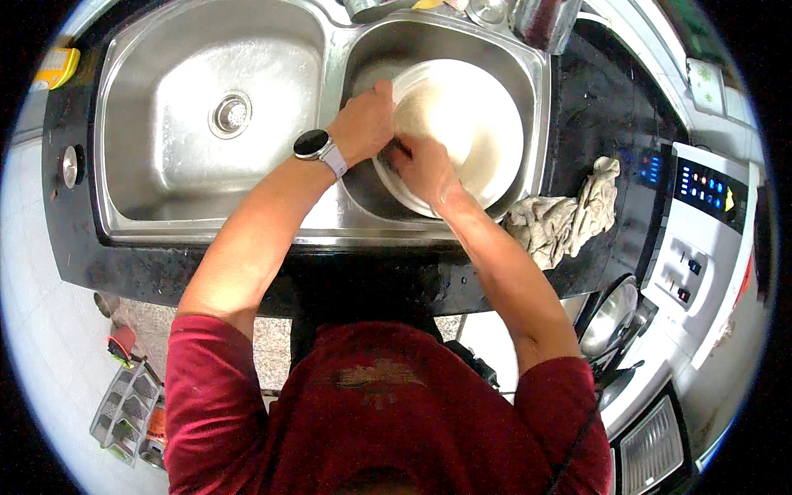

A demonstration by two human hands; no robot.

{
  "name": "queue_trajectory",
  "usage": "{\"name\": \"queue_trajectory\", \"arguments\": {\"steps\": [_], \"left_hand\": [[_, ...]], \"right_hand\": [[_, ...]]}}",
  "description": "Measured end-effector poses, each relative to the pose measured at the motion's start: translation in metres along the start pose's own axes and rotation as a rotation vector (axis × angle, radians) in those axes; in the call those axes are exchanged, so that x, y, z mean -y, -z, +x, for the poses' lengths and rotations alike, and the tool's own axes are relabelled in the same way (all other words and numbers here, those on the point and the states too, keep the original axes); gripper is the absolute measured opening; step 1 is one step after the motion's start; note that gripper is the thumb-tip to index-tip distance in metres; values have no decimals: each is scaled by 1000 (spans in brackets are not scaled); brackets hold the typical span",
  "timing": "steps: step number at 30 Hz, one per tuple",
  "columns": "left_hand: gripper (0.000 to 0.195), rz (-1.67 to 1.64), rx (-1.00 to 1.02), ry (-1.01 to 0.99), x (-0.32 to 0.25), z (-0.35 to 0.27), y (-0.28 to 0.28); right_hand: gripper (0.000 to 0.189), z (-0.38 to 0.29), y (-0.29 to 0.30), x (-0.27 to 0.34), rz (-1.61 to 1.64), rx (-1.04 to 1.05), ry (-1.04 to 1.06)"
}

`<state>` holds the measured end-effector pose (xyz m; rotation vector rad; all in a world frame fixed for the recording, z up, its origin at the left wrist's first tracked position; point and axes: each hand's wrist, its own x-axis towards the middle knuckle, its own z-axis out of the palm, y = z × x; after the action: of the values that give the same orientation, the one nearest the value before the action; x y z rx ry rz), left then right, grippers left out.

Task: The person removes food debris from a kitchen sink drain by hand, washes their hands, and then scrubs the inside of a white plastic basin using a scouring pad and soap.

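A large pale round basin (pixel 495 142) sits in the right-hand bowl of a double stainless steel sink (pixel 334 210). My left hand (pixel 366 120), wearing a smartwatch (pixel 312 145) with a pale strap, is closed on the basin's left rim. Just below it, my right hand (pixel 422 166) reaches over the basin's near left side, its fingers curled inward at the rim. Those fingertips are blurred and partly dark, and I cannot tell whether anything is between them. Bright glare hides detail on the basin's bottom.
The left sink bowl has a drain strainer (pixel 231 115). A crumpled cloth (pixel 560 216) lies on the black counter (pixel 594 93) at right. A dark-filled jar (pixel 544 25) stands behind the sink. A white appliance (pixel 696 247) with lit indicators is farther right; a yellow package (pixel 59 68) is at left.
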<state>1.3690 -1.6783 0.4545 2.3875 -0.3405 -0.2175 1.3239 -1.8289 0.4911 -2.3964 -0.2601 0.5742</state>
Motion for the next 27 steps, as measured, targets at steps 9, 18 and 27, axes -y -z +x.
{"name": "queue_trajectory", "arguments": {"steps": [9, 18, 27], "left_hand": [[21, -16, 0, 59, -9, -2, 8], [39, -431, 167, 448, 1, -62, -10], [48, -451, 94, 478, -47, -76, 3]], "right_hand": [[31, 19, -6, 4, 47, -102, -137], [31, 1, -13, 0, 179, -75, -46], [47, 62, -20, -2, 125, -291, -175]]}}
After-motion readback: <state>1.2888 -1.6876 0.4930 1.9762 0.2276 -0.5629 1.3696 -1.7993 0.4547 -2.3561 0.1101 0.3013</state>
